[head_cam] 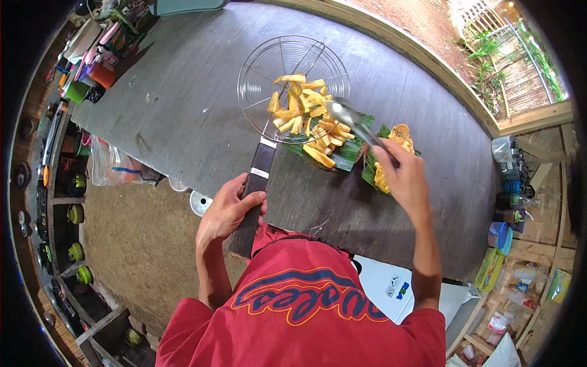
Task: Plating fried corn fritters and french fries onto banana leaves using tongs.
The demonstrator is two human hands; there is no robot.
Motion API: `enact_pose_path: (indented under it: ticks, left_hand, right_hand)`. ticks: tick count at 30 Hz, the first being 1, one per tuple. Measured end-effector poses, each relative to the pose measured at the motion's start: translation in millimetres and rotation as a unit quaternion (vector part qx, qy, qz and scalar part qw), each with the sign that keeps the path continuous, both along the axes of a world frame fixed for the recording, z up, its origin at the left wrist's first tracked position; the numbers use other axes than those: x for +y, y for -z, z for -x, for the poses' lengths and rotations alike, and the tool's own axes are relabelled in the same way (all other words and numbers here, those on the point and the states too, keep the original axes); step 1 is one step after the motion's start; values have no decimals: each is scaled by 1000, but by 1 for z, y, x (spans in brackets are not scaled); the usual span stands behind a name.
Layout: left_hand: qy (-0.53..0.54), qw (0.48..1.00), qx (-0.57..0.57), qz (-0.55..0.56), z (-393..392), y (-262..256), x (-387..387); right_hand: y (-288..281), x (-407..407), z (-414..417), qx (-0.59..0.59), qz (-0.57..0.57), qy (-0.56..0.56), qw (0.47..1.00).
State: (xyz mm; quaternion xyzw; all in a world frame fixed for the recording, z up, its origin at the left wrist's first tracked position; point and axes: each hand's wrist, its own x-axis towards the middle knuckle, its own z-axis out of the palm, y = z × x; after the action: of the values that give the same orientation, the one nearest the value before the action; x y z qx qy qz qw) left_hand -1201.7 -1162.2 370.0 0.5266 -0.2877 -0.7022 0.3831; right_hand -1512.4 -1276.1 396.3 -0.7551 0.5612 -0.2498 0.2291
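My left hand [234, 208] grips the dark wooden handle [257, 183] of a round wire skimmer [257, 78]. Yellow fried food pieces [293, 103], like cassava sticks, lie in the skimmer. Its near right rim overlaps a plate lined with banana leaf [351, 153], where more yellow sticks [323, 149] are heaped. In my right hand [403, 169] is a metal utensil [351, 117]; whether it is a spoon or tongs I cannot tell. Its shiny head is at the pieces by the skimmer's right rim. Behind that hand, a second banana leaf [369, 167] bears golden fried food [401, 135], partly hidden.
The grey tabletop [174, 101] spreads under everything. Plastic cups and bottles [91, 73] crowd its far left corner, near a green-grey tray [188, 5]. Plastic bags [114, 165] hang at the left edge. Jars and containers [509, 206] line the right side. A wooden ledge [431, 57] bounds the back.
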Motion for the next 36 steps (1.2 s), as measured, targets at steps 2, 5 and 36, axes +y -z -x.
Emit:
enact_pose_path:
  ticks: [2, 5, 36]
  left_hand:
    - [-15, 1000, -25, 6, 5, 2, 2]
    - [-12, 999, -12, 29, 9, 5, 3]
    - [-88, 994, -61, 9, 4, 0, -3]
  right_hand:
    - [3, -8, -26, 7, -41, -7, 999]
    - [2, -14, -53, 71, -71, -19, 995]
    - [41, -1, 33, 256, 34, -26, 966]
